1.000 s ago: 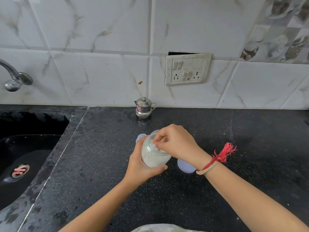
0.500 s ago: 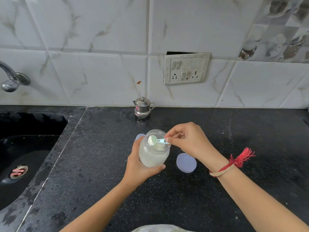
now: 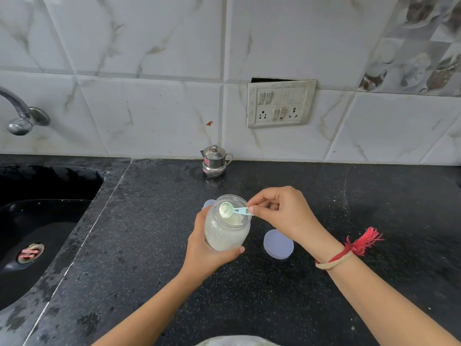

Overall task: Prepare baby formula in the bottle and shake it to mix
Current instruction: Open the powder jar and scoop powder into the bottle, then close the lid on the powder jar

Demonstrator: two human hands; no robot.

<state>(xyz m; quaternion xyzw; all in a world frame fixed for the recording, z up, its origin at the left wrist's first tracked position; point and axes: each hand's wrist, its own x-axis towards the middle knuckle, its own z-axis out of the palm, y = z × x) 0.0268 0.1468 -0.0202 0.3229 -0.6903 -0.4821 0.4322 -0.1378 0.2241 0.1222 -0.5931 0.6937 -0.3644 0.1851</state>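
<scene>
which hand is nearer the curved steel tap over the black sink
Left. The left hand, gripping the clear powder jar, sits right of the tap; the right hand, pinching the pale green scoop, lies farther right, beyond the jar.

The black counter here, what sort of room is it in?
Most likely a home kitchen: the black counter has a sink set into it with a tap above, the tiled wall carries a switch-and-socket plate, and a small steel pot stands behind.
</scene>
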